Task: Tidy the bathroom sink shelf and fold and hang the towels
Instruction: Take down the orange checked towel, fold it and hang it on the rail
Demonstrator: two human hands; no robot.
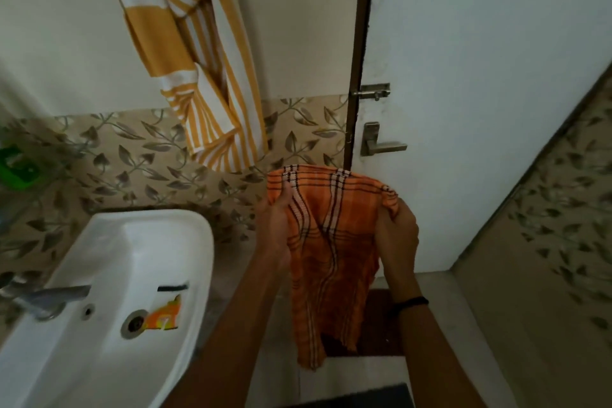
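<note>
In front of the white door [480, 76], to the right of the sink [202, 242], we see the orange checked towel [331, 258] held up in the air by both hands. The left hand [276, 219] grips the towel's upper left edge, its fingers curled round a fold of cloth. The right hand [399, 232] has its fingers closed on the bunched upper right corner. Between the two hands the top edge runs slack, and the rest of the towel hangs down in creased folds between the forearms, its frayed lower end loose above a dark mat [377, 325] on the floor. A black wristband [412, 303] sits on the right wrist. On the wall above the sink we find a yellow striped towel [198, 60] hanging in loose, uneven folds, its lower end over the leaf-patterned tiles [132, 156]. The sink has a metal tap [46, 296] at its left side and a drain [134, 323] in the basin, with a small orange and yellow item [165, 313] lying just beside the drain; we cannot tell what it is. A green object [16, 166] shows at the far left edge, blurred. The door carries a metal handle [381, 142] and a bolt [372, 92] above it.
</note>
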